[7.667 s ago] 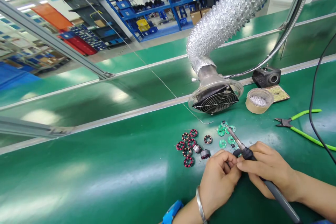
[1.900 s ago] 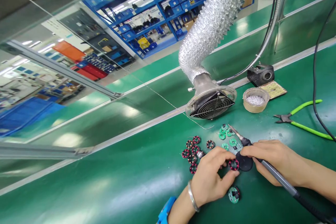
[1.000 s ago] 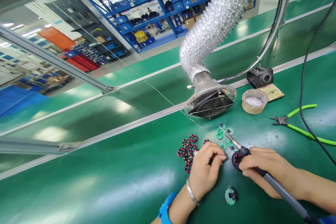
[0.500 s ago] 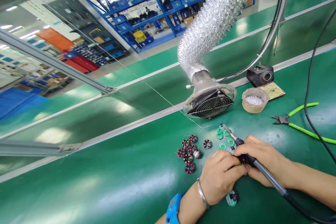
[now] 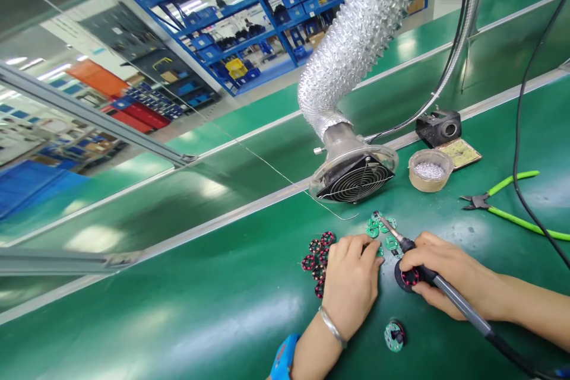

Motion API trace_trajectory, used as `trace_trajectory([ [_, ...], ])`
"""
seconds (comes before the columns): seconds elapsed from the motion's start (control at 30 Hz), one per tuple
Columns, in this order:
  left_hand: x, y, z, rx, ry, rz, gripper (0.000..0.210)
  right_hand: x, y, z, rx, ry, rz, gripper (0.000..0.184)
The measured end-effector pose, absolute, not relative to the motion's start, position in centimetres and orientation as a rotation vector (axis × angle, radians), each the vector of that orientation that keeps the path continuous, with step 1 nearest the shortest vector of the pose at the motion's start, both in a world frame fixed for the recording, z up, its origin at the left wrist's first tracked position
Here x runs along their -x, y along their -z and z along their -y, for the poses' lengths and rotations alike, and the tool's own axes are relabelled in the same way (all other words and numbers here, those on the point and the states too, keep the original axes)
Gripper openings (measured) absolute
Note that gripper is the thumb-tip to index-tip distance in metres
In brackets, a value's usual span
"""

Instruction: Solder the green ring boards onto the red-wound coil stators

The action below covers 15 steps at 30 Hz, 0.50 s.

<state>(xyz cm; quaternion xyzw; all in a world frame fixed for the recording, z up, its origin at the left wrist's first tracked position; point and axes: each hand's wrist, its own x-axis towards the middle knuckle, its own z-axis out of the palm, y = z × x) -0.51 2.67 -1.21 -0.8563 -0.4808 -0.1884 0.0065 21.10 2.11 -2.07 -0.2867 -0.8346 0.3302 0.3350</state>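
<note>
- We see the right hand (image 5: 439, 273) wrapped around the iron (image 5: 463, 303), its tip pointing up and away over the boards (image 5: 374, 227); whether it touches one we cannot tell.
- Same hand, thumb and fingers: a red-and-black coil (image 5: 410, 276) between them, against a black disc (image 5: 399, 280) – both well in front of the fume hood (image 5: 356, 175).
- Left hand (image 5: 354, 270): palm down, fingers curled at the near boards, just beside the coil pile (image 5: 317, 272). Fingertips partly hidden – we cannot tell whether they hold anything.
- We log one board assembly (image 5: 394, 335) lying on the bench (image 5: 200, 309), nearer to us than the disc and apart from both hands.
- Right of the hood we note the tub (image 5: 426, 183) of silvery bits, then the sponge tray (image 5: 461, 153) beside the iron stand (image 5: 440, 128).
- Green-handled cutters (image 5: 479, 202) lie spread, beyond the right hand.
</note>
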Motion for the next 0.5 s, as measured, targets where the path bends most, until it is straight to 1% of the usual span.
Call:
trace_trajectory([
  [0.07, 0.5, 1.2, -2.5, 2.713, 0.689, 1.482, 0.010, -21.2, 1.9, -2.2, 0.726, -0.851, 2.175, 0.036],
  [0.17, 0.8, 1.2, -2.2, 2.794, 1.038, 1.206, 0.016, -21.1, 1.6, -2.2, 0.710, -0.791, 2.115, 0.035],
  [0.23, 0.9, 1.1, -2.0, 2.835, 1.208, 0.955, 0.016, -20.8, 1.4, -2.0, 0.726, -0.737, 2.054, 0.036],
  [0.33, 1.0, 0.9, -1.8, 2.878, 1.291, 0.722, 0.014, -20.1, 1.1, -1.7, 0.726, -0.688, 1.995, 0.035],
  [0.5, 1.1, 0.7, -1.8, 2.876, 1.307, 0.610, 0.021, -19.5, 0.9, -1.3, 0.694, -0.661, 1.992, 0.031],
])
